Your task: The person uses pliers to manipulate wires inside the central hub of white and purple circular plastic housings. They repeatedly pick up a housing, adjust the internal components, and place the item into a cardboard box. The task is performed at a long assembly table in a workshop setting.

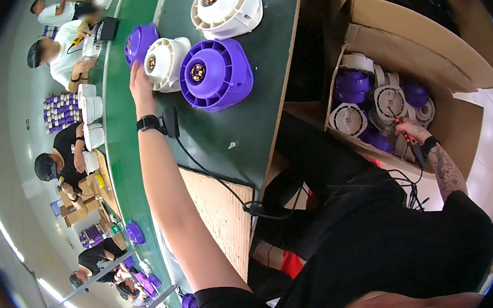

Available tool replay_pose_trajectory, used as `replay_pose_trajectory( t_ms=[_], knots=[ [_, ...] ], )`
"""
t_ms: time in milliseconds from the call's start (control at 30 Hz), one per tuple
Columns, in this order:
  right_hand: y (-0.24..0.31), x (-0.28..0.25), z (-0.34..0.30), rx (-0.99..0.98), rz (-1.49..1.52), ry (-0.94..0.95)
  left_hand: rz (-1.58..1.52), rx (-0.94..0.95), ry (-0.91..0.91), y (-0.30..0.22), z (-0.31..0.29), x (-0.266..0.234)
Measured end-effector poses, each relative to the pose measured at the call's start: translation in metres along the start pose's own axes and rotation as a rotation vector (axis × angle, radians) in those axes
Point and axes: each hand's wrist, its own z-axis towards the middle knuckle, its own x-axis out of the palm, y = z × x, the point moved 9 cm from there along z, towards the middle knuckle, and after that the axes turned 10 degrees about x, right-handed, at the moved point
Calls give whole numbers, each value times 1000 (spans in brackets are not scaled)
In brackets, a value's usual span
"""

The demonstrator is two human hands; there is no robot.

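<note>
My left hand [141,86] reaches far across the green bench, its fingers at the near edge of a purple motor housing [142,43]; the fingertips are partly hidden. Beside that hand stands a small white motor housing [164,65] with copper windings in its centre. To its right sit a larger purple motor housing [216,74] and, farther off, a big white motor housing [227,8]. My right hand [412,132] is closed round a red-and-black-handled tool [403,127] with a thin shaft, over the cardboard box [473,128]. Its tip points at a round white housing [390,104].
Several purple and white housings fill the box, whose flaps stand up. A wooden board [219,215] lies on the near bench. A black cable [206,168] runs from my left wrist. Across a green belt [119,124], co-workers [62,158] sit at white and purple parts.
</note>
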Motion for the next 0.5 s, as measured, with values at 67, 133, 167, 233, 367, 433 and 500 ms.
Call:
replay_pose_trajectory(
  t_ms=[67, 133, 167, 233, 367, 433, 500],
  knots=[
    [-2, 15, -1, 59, -5, 129, -85, -46, 75, -2, -3, 4],
    [-32, 17, 17, 87, 3, 178, -119, 8, 118, -4, 12, 9],
    [-49, 18, 24, 84, 42, 176, -60, 50, 56, -7, 15, 15],
    [-69, 30, 28, 147, 48, 186, -20, 35, 20, -4, 14, 6],
    [-88, 53, 35, 221, -29, 246, -3, -128, 17, -2, 41, -28],
    [-136, 66, 56, 136, 122, 325, 83, -148, 156, -5, 83, -4],
    [-134, 77, 53, 82, 108, 288, 312, -155, 297, -21, 101, 16]
  ],
)
